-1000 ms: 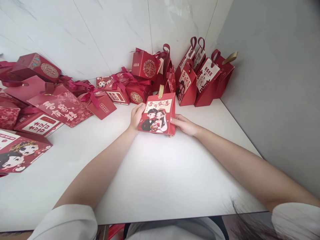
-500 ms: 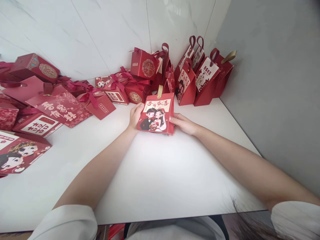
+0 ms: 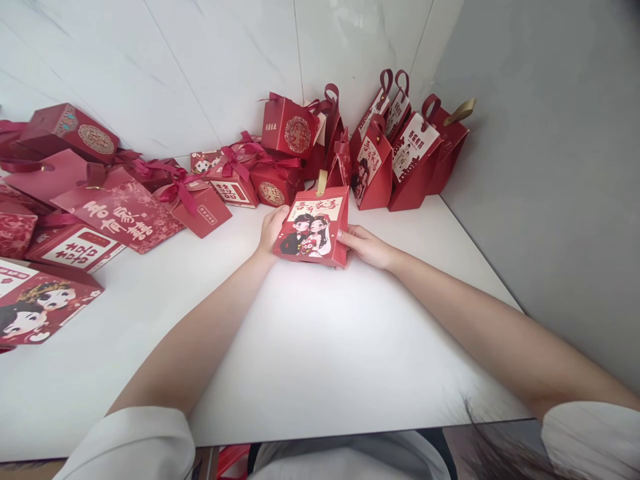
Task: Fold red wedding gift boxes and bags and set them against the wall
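Note:
A small red gift box (image 3: 313, 227) printed with a cartoon bride and groom and a gold tab on top stands on the white table (image 3: 310, 347), far from me. My left hand (image 3: 273, 230) grips its left side with fingers curled round the edge. On the right side, my right hand (image 3: 365, 245) holds the box, thumb on the front lower corner. Both arms reach forward from white sleeves.
Several red gift bags with loop handles (image 3: 395, 150) stand in the back right corner. Red ribbon-tied boxes (image 3: 240, 177) lie behind the held box. More red boxes and flat bags (image 3: 115, 217) pile along the left. A grey wall (image 3: 550, 167) bounds the right.
The box has tipped back slightly and shifted a little away from me between both hands. Nothing else moved.

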Motion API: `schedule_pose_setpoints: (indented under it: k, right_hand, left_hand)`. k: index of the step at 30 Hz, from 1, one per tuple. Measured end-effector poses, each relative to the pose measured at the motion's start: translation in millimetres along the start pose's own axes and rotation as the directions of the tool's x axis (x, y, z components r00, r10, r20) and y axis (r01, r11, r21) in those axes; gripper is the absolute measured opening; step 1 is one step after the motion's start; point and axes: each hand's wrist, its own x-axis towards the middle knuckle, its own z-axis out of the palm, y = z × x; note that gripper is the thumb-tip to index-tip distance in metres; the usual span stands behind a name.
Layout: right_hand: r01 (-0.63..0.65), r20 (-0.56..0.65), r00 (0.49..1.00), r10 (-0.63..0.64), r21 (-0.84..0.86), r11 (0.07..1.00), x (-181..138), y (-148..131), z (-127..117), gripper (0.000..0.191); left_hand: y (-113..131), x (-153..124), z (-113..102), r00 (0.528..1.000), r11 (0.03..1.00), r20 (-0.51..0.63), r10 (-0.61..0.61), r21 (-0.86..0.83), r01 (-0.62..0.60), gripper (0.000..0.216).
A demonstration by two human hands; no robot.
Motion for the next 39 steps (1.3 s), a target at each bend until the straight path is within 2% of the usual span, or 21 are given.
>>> schedule_pose_setpoints:
  k: [5, 11, 15, 24, 39]
  right_hand:
    - [0.009, -0.003, 1.0, -0.009, 0.002, 1.0, 0.6, 1.1, -0.5, 0.065]
    - [0.022, 0.008, 1.0, -0.022, -0.009, 1.0, 0.9, 2.0, -0.1, 0.063]
    - [0.002, -0.026, 1.0, -0.002, -0.01, 1.0, 0.7, 1.7, 1.3, 0.067]
    - [0.016, -0.021, 1.0, -0.016, -0.034, 0.999, 1.2, 0.2, 1.2, 0.066]
    - [0.018, -0.012, 1.0, -0.019, -0.039, 0.999, -0.3, -0.6, 0.9, 0.064]
  left_hand:
    - [6.6, -3.1, 5.0, 0.998, 0.999, -0.053, -0.033, -0.019, 0.032, 0.033]
    - [7.2, -4.0, 5.0, 0.997, 0.997, -0.035, -0.073, -0.028, 0.072, 0.032]
    - [6.4, -3.2, 5.3, 0.995, 0.996, -0.043, -0.087, -0.026, 0.086, 0.033]
    - [6.0, -0.3, 3.7, 0.995, 0.997, -0.078, -0.061, 0.042, 0.064, 0.032]
    - [2.3, 1.6, 3.3, 0.999, 0.999, -0.046, -0.025, 0.021, 0.026, 0.029]
